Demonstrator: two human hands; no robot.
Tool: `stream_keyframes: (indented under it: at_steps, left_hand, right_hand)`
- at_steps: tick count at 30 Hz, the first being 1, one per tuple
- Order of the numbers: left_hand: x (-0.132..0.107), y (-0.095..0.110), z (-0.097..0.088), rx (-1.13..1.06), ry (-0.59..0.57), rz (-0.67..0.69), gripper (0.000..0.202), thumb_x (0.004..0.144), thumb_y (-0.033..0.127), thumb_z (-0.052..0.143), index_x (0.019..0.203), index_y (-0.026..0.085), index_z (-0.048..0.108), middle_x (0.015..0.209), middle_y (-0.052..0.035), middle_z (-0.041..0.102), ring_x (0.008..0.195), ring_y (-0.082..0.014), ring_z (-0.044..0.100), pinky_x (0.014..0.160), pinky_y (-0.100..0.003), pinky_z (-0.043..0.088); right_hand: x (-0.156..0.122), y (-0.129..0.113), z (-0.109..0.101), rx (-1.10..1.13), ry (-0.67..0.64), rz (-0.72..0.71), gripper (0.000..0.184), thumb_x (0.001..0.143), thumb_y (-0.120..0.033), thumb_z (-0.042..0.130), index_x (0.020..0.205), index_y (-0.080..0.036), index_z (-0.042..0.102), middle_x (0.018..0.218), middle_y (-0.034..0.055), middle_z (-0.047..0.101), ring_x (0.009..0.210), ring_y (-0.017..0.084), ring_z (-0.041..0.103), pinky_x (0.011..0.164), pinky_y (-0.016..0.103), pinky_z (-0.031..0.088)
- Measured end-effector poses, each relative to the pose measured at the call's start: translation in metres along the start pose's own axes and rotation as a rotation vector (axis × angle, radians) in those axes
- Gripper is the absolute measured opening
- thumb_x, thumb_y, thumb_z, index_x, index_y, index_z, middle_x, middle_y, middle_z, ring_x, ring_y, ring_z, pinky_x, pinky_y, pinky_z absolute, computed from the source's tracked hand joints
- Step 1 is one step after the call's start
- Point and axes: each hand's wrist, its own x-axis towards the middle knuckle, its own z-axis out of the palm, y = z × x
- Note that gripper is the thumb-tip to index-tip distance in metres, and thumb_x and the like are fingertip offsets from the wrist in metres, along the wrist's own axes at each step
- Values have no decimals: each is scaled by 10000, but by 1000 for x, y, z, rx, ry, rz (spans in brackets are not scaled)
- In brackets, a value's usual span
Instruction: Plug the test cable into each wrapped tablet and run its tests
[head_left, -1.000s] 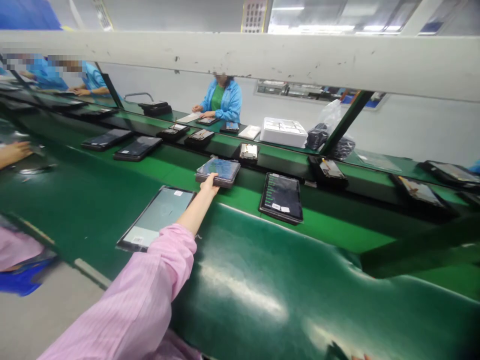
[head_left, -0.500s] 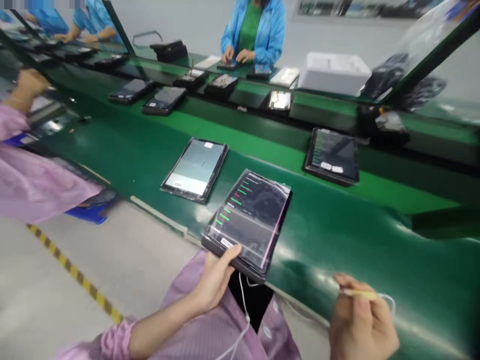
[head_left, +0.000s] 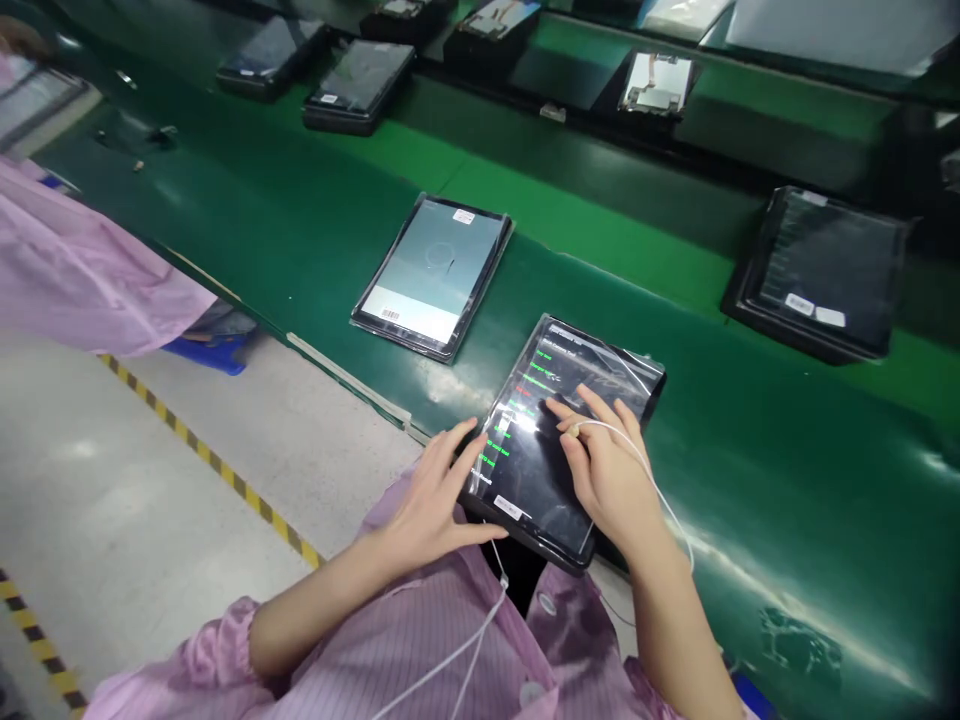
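Note:
A dark tablet (head_left: 551, 510) in clear film lies tilted across the bench's near edge, its screen showing green, white and red text lines. My left hand (head_left: 427, 500) spreads its fingers over the tablet's lower left edge, with the thumb stretched along the bottom edge. Over the middle of the screen is my right hand (head_left: 611, 470), fingers extended toward the glass. A white cable (head_left: 664, 500) with a small yellowish end (head_left: 574, 431) is pinched between its thumb and fingers. Farther left lies a second tablet (head_left: 435, 270) with a lit, pale screen.
A dark device (head_left: 832, 270) with labels sits on the green strip at right. Two more tablets (head_left: 360, 85) are at upper left, and opened units stand on the far ledge (head_left: 712, 100). A co-worker's pink sleeve (head_left: 90, 260) reaches in at left.
My right hand has come in from the right to over the screen with the cable. My left hand has loosened from a thumb-on-top grip to spread fingers. The view has dipped downward.

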Motion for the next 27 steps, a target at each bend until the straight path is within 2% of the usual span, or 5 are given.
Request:
stream_keyframes:
  at_steps: [4,9,12,17,27]
  left_hand:
    - [5,-9,18,54,-97,48,1240,756,623,782,1593,306,-76,1629,-234,257,1497,-416,306,1166,-670,298]
    - [7,-4,19,39,-143,-41,1479,604,616,885,1578,275,-174,1611,-247,301,1465,-448,356,1179,-687,273]
    - [7,-2,18,47,-130,-91,1503,583,557,916,1574,279,-179,1602,-231,337,1446,-438,395,1176,-668,307]
    - [8,-3,17,80,-124,-101,1497,553,559,927,1578,287,-130,1568,-235,395,1398,-449,463,1135,-670,371]
    - [-2,-9,27,106,-34,-53,1435,586,631,887,1600,242,-50,1503,-256,479,1335,-451,535,1114,-672,382]
  right_hand:
    - [0,2,-9,116,5,66,214,1035,-309,401,912,-233,558,1096,77,755,1262,284,601,1083,583,409]
    - [10,36,-34,386,463,466,254,940,-418,581,771,-229,589,880,56,713,930,238,691,888,430,537]
    - [25,73,-38,546,600,745,303,836,-491,674,696,-229,612,760,20,651,720,165,642,675,298,538]
    - [44,105,-35,765,505,1054,235,711,-415,754,694,-192,682,733,25,674,629,103,621,545,181,501]
    - [52,97,-44,718,267,1085,175,710,-305,711,618,-158,681,646,20,627,576,89,573,547,174,501]
